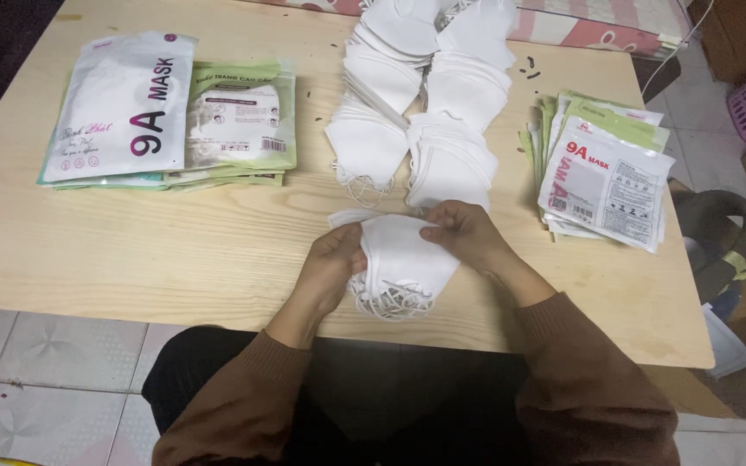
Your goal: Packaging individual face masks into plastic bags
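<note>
Both hands, left hand (331,263) and right hand (464,233), are pinching a small stack of white masks (403,263) at the desk's (131,259) six o'clock edge; filled pouches (166,116) are lying at ten o'clock, loose masks (425,103) at twelve and empty pouches (602,173) at three are waiting.

Both arms reached forward from the bottom of the view, sleeved in brown down to the wrists, forearms angled inward so that the hands met near the body's midline. The left hand (331,261) lay with its back turned up and outward, fingers curled under and thumb pressed along the top, closed in a grip. The right hand (464,231) sat slightly higher and farther forward, knuckles raised, its fingertips (432,233) pinched together toward the left hand. The two hands were close, not touching. Both wrists were bare just past the cuffs.
</note>
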